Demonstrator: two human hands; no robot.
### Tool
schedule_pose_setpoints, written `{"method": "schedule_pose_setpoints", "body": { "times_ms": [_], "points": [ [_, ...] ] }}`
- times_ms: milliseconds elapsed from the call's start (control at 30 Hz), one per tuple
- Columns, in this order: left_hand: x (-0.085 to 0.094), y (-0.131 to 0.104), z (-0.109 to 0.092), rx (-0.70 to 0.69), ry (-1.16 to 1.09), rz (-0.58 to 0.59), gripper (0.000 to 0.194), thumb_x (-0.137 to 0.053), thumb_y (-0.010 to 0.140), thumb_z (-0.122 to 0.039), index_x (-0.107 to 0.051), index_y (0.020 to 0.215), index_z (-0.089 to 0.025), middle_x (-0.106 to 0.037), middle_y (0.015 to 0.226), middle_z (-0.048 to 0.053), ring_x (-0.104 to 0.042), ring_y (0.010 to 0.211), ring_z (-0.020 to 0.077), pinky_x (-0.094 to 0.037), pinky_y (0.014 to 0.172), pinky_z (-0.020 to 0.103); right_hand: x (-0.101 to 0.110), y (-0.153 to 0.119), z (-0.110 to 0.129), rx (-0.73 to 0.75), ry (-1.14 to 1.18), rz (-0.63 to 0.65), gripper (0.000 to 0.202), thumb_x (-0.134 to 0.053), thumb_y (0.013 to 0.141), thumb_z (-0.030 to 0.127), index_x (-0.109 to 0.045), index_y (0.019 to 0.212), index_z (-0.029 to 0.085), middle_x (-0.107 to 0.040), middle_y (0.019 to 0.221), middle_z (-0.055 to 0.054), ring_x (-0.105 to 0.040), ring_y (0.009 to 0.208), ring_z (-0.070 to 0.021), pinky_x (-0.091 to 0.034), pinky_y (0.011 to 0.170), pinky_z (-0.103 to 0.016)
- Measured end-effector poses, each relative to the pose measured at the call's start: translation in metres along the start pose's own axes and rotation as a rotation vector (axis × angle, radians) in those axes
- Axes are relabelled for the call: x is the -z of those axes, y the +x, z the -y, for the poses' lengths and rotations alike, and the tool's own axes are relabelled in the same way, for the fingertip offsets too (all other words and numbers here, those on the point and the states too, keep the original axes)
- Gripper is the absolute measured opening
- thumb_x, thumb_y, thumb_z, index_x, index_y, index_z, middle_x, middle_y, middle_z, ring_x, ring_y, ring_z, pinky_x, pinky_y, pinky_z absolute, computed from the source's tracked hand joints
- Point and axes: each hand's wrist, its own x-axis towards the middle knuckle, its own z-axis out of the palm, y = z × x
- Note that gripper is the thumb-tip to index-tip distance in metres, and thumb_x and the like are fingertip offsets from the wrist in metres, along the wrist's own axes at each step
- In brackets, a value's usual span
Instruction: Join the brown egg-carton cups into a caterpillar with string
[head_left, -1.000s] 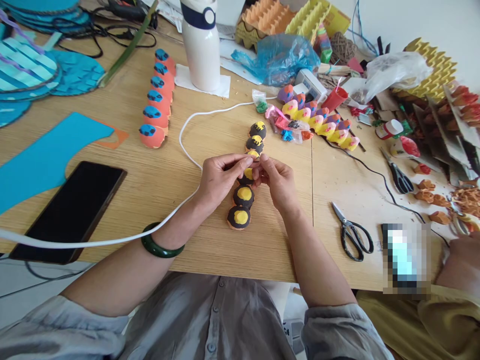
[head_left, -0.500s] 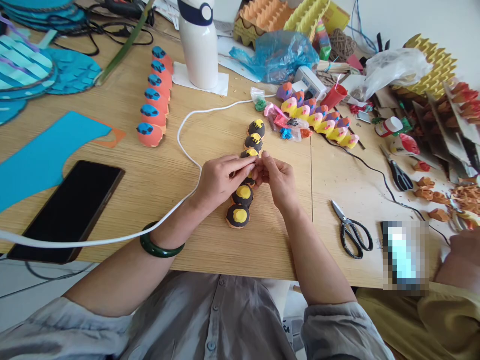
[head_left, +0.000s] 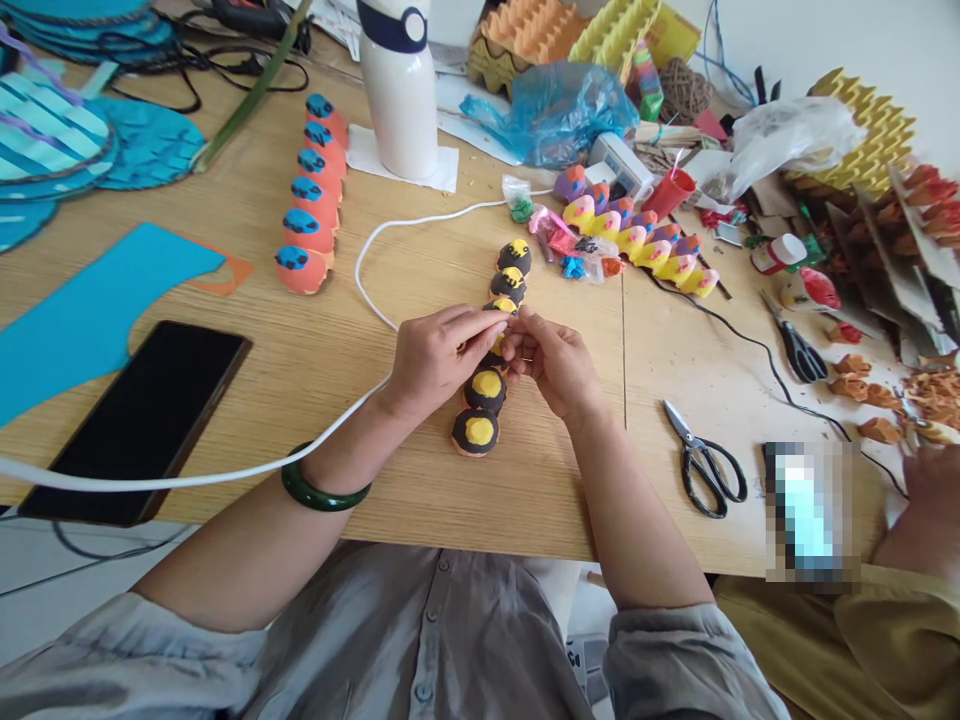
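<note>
The row of black-and-yellow cups is set near the middle of the wooden table, lengthwise from the near side towards the far side, its central part partly hidden by both hands. At the left, a blue cut-out sheet is laid just beside a dark phone. Further right, a row of orange cups topped with blue is placed near a white bottle, which is stood upright on paper.

Next, the left hand is held over the black-and-yellow row, its thumb and fingers drawn together; whether anything is pinched there cannot be told. Facing it, the right hand is held with its thumb near the left fingertips and its other fingers curled; whether anything is gripped cannot be told either. Beyond, a yellow-and-pink row is seen. Nearer, black-handled scissors are laid flat. At the right edge, another person's arm is partly shown.
</note>
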Motion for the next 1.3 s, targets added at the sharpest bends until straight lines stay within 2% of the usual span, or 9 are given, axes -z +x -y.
{"method": "schedule_pose_setpoints", "body": {
  "times_ms": [133, 267, 333, 433, 567, 733, 900, 1067, 1300],
  "points": [
    [0.0, 0.001, -0.004, 0.024, -0.112, -0.008, 0.026, -0.061, 0.098, -0.034, -0.084, 0.104, -0.023, -0.082, 0.091, 0.006, -0.073, 0.08, 0.0177, -0.053, 0.078, 0.029, 0.001, 0.0, -0.001, 0.067, -0.003, 0.006, 0.045, -0.087, 0.073, 0.058, -0.066, 0.066, 0.019, -0.06, 0.062, 0.005, -0.048, 0.051, -0.006, -0.046, 0.047, -0.021],
    [0.003, 0.003, -0.014, 0.181, -0.281, -0.036, 0.029, -0.061, 0.099, -0.037, -0.083, 0.112, -0.023, -0.083, 0.104, 0.007, -0.076, 0.092, 0.0193, -0.057, 0.083, 0.028, 0.004, 0.0, 0.0, 0.07, 0.029, -0.036, 0.037, -0.087, 0.075, 0.053, -0.07, 0.074, 0.02, -0.059, 0.064, 0.006, -0.046, 0.052, -0.0059, -0.047, 0.049, -0.021],
    [0.004, 0.004, -0.016, 0.258, -0.321, -0.052, 0.029, -0.063, 0.097, -0.038, -0.083, 0.111, -0.022, -0.083, 0.099, 0.006, -0.076, 0.09, 0.0189, -0.057, 0.082, 0.027, 0.004, 0.001, 0.0, 0.065, 0.055, -0.032, 0.035, -0.088, 0.074, 0.051, -0.072, 0.08, 0.02, -0.058, 0.064, 0.007, -0.047, 0.053, -0.006, -0.047, 0.05, -0.021],
    [0.005, 0.005, -0.017, 0.298, -0.34, -0.05, 0.028, -0.065, 0.096, -0.036, -0.084, 0.109, -0.021, -0.083, 0.093, 0.005, -0.075, 0.086, 0.0178, -0.057, 0.079, 0.026, 0.004, 0.001, 0.002, 0.058, 0.098, -0.028, 0.035, -0.09, 0.07, 0.048, -0.073, 0.082, 0.021, -0.057, 0.063, 0.008, -0.046, 0.053, -0.0056, -0.046, 0.049, -0.02],
    [0.004, 0.004, -0.015, 0.308, -0.334, -0.047, 0.027, -0.065, 0.096, -0.034, -0.084, 0.109, -0.02, -0.083, 0.092, 0.006, -0.075, 0.083, 0.0173, -0.056, 0.075, 0.026, 0.003, 0.001, 0.003, 0.071, 0.136, -0.058, 0.033, -0.09, 0.071, 0.044, -0.071, 0.082, 0.02, -0.056, 0.064, 0.008, -0.045, 0.052, -0.0045, -0.045, 0.049, -0.019],
    [0.002, 0.003, -0.015, 0.317, -0.355, -0.047, 0.028, -0.066, 0.095, -0.034, -0.084, 0.109, -0.019, -0.082, 0.091, 0.006, -0.072, 0.078, 0.0159, -0.055, 0.073, 0.026, 0.003, 0.001, 0.003, 0.101, 0.151, -0.05, 0.036, -0.088, 0.072, 0.052, -0.073, 0.079, 0.02, -0.05, 0.058, 0.009, -0.041, 0.05, -0.0045, -0.041, 0.046, -0.019],
    [0.0, 0.003, -0.013, 0.314, -0.421, -0.03, 0.029, -0.071, 0.091, -0.034, -0.083, 0.113, -0.019, -0.08, 0.086, 0.004, -0.065, 0.069, 0.013, -0.053, 0.068, 0.025, 0.003, 0.001, 0.001, 0.093, 0.128, -0.038, 0.035, -0.088, 0.072, 0.05, -0.075, 0.081, 0.02, -0.054, 0.061, 0.008, -0.043, 0.051, -0.0047, -0.042, 0.047, -0.019],
    [-0.002, 0.002, -0.011, 0.249, -0.446, -0.056, 0.026, -0.075, 0.089, -0.032, -0.083, 0.111, -0.02, -0.081, 0.09, 0.004, -0.062, 0.069, 0.0113, -0.052, 0.069, 0.024, 0.004, 0.002, -0.001, 0.088, 0.124, 0.012, 0.035, -0.089, 0.07, 0.05, -0.072, 0.074, 0.019, -0.059, 0.063, 0.007, -0.045, 0.052, -0.0044, -0.044, 0.047, -0.019],
    [0.001, 0.004, -0.012, 0.127, -0.297, -0.095, 0.012, -0.074, 0.089, -0.023, -0.083, 0.097, -0.022, -0.077, 0.081, 0.001, -0.061, 0.066, 0.0102, -0.048, 0.066, 0.023, 0.004, 0.002, -0.002, 0.048, 0.126, 0.064, 0.038, -0.092, 0.068, 0.049, -0.07, 0.071, 0.019, -0.06, 0.064, 0.006, -0.045, 0.051, -0.004, -0.045, 0.047, -0.019]
  ]
}}
